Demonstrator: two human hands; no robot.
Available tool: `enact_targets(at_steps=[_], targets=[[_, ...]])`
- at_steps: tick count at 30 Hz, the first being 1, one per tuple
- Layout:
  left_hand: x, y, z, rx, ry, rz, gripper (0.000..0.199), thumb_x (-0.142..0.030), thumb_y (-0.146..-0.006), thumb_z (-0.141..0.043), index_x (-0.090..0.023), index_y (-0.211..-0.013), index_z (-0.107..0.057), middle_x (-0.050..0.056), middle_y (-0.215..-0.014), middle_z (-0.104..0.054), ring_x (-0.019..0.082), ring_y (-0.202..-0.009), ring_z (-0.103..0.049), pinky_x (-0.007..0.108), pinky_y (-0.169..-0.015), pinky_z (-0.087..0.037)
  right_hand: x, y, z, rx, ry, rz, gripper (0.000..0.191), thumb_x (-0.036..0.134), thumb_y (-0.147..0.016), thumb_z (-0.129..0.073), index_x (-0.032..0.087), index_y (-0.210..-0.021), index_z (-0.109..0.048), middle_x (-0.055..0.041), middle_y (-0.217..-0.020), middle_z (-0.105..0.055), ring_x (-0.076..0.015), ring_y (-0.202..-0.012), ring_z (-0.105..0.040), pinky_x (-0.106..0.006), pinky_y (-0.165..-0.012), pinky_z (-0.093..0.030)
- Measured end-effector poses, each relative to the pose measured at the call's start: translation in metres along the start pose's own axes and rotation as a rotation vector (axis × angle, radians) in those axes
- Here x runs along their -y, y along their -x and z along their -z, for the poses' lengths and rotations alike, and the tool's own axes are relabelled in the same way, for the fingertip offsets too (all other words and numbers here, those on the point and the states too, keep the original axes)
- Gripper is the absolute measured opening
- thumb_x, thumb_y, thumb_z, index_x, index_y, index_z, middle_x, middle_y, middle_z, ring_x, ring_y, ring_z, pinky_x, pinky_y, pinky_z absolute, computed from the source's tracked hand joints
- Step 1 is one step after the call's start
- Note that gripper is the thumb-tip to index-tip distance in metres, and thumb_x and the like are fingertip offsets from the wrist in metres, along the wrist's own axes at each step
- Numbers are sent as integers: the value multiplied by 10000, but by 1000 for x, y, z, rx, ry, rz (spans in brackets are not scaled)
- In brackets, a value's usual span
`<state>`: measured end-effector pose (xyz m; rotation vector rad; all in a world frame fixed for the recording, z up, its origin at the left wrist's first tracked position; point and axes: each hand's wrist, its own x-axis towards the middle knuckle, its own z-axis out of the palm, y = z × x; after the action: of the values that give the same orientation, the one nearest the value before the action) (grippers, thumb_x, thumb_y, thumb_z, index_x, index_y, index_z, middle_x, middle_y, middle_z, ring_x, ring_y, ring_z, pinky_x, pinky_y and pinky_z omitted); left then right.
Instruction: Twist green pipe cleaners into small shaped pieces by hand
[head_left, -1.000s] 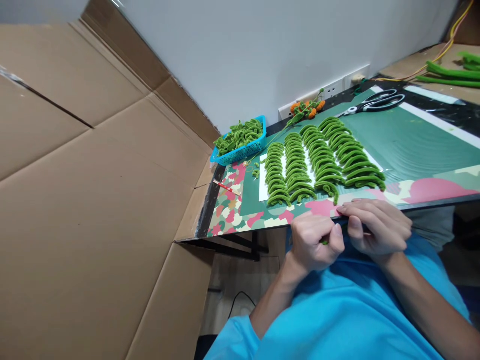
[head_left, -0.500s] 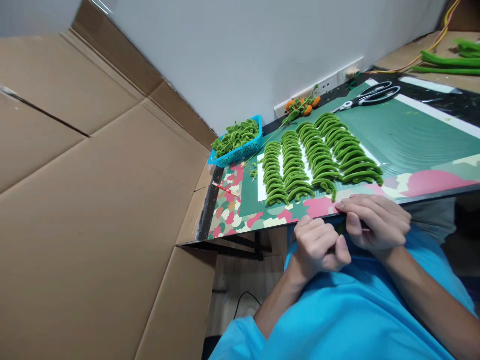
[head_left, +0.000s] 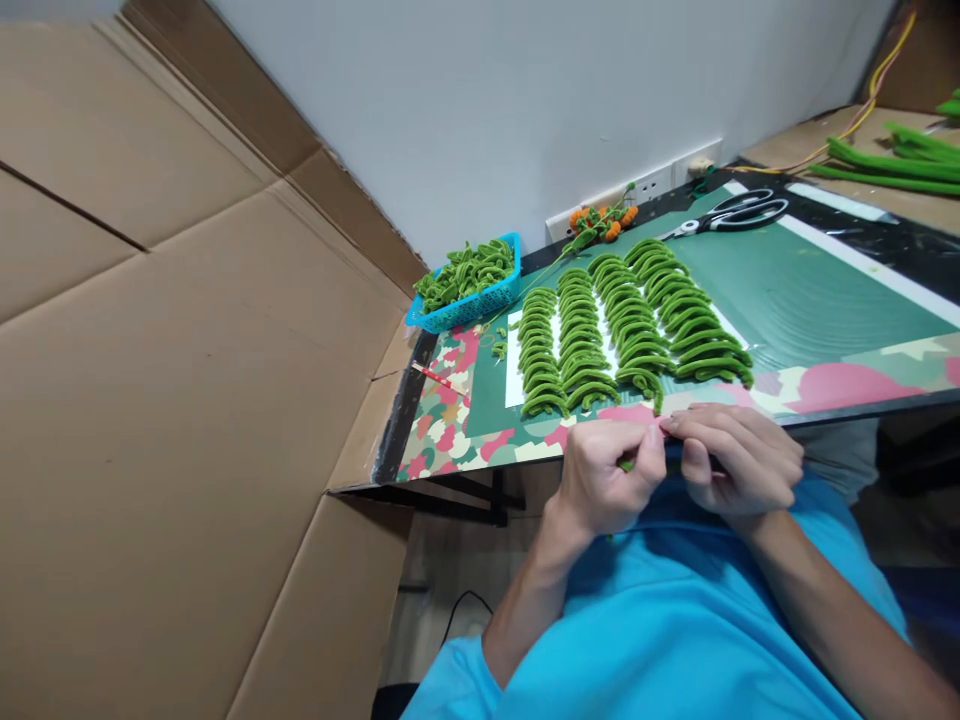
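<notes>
My left hand (head_left: 609,478) is closed in front of the table's near edge, and a bit of green pipe cleaner (head_left: 626,465) shows between its fingers. Close beside it, my right hand (head_left: 739,458) is closed too, its thumb and fingertips pinched near the left thumb; what they hold is hidden. Just beyond both hands, bent green pipe cleaners (head_left: 637,315) lie in several neat columns on a white sheet (head_left: 514,365) over the green mat (head_left: 810,290).
A blue basket (head_left: 480,305) full of twisted green pieces stands back left. Scissors (head_left: 731,213), an orange-and-green pipe-cleaner sprig (head_left: 604,222) and a power strip (head_left: 652,185) lie along the wall. Cardboard (head_left: 187,450) closes the left side. Long green stems (head_left: 892,170) lie far right.
My left hand has risen and turned, its thumb now up against the right fingertips. The right hand keeps its pinch. The view has shifted slightly.
</notes>
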<state>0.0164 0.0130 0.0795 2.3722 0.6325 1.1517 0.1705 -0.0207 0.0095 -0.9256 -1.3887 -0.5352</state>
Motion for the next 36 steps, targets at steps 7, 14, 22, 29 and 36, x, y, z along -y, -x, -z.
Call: enact_targets(at_steps=[7,14,22,29,36], targets=[[-2,2,-3,103,7,137,553,-390,-1077,-496,-210,-574,-357,-56,-554,-309,82,-514,-297,297,-513,-253,-1,1,0,-8,11,7,130,128,-937,-643,208,-985,-733,-18,-798,-793,-185,-687,-761,-320,-707,-637],[-3,5,-5,124,1,154,546,-369,-1064,-506,-204,-562,-365,-53,-550,-319,81,-514,-320,287,-525,-279,0,-1,0,6,-9,30,168,58,-912,-644,179,-991,-729,-35,-807,-791,-180,-701,-759,-316,-721,-623],[-3,5,-5,119,-3,139,524,-346,-1051,-521,-203,-567,-382,-55,-551,-337,85,-523,-323,283,-534,-279,-1,0,-1,-1,-16,26,180,67,-911,-648,197,-1005,-730,-21,-831,-800,-174,-707,-760,-307,-726,-624],[-1,7,-8,92,-81,70,513,-316,-1060,-502,-207,-571,-391,-57,-544,-359,84,-509,-331,281,-531,-280,-1,0,0,-3,-17,27,175,66,-902,-653,181,-1002,-739,-30,-828,-797,-182,-710,-758,-316,-732,-623],[1,8,-11,47,-112,35,511,-316,-1050,-498,-205,-558,-423,-54,-524,-406,87,-499,-336,285,-538,-298,-1,1,-1,-4,-16,20,184,84,-915,-645,196,-1020,-747,-20,-828,-794,-179,-710,-757,-312,-726,-622]])
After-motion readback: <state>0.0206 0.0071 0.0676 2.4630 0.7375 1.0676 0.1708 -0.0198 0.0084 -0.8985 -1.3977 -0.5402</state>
